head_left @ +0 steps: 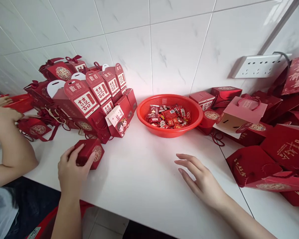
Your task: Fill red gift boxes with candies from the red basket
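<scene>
My left hand [73, 167] has its fingers and thumb around a small dark-red gift box [96, 153] with a gold round emblem, on the white table just in front of the stacked boxes. Over the table to the right, my right hand [200, 179] is held with its fingers stretched out and nothing in them. Beyond it, against the wall, stands a red plastic basket [169, 132] holding many wrapped candies [170, 116]. A red and white box [118, 121] with a cartoon couple leans by the stack, left of the basket.
Stacked red gift boxes [83, 103] with handles and ribbons fill the left. More boxes [249, 166] crowd the right side, under a power strip [261, 66] on the tiled wall. At far left, another person's arm [11, 146] rests on the table beside a red box [36, 128].
</scene>
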Demonstrator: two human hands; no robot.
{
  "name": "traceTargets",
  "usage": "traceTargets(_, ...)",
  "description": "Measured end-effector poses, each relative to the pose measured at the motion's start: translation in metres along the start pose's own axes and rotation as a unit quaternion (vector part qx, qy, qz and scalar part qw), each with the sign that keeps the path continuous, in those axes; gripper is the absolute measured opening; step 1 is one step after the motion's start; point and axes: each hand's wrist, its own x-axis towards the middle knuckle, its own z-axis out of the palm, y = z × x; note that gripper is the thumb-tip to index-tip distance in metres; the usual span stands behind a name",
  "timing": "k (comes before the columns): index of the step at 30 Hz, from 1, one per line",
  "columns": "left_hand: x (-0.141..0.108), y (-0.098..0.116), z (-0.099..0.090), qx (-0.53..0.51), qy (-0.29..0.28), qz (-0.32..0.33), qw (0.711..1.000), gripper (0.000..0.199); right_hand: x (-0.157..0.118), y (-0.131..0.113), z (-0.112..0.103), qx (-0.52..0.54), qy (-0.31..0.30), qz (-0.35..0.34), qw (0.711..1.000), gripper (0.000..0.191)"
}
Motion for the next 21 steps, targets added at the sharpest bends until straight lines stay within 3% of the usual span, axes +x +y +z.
traceTargets(2, 0.0, -0.021, 0.007, 0.027, -0.05, -0.001, 0.998, 0.056, -0.001, 0.001, 0.002, 0.003, -0.026, 0.0, 1.0, 0.026)
traceTargets(5, 0.006, -0.04, 0.013, 0.016, -0.065, 0.025, 0.997, 0.056, -0.001, 0.003, 0.005, 0.001, -0.046, 0.01, 0.999, 0.025)
traceTargets(7, 0.01, -0.046, 0.012, -0.022, -0.084, 0.063, 0.994, 0.052, 0.0, 0.004, 0.005, 0.003, -0.05, 0.019, 0.999, 0.025)
traceTargets(12, 0.008, -0.043, 0.001, -0.169, -0.2, 0.124, 0.957, 0.047, 0.001, 0.008, 0.003, 0.012, -0.045, 0.026, 0.999, 0.025)
traceTargets(14, 0.005, -0.038, 0.002, -0.157, -0.173, 0.103, 0.967, 0.046, 0.0, 0.009, 0.003, 0.013, -0.043, 0.026, 0.999, 0.024)
traceTargets(18, 0.005, -0.028, 0.014, -0.038, -0.064, 0.022, 0.997, 0.05, 0.0, 0.009, 0.003, 0.007, -0.047, 0.02, 0.999, 0.024)
traceTargets(21, 0.01, -0.032, 0.02, -0.028, -0.041, 0.018, 0.999, 0.049, 0.001, 0.007, 0.003, 0.005, -0.051, 0.013, 0.999, 0.024)
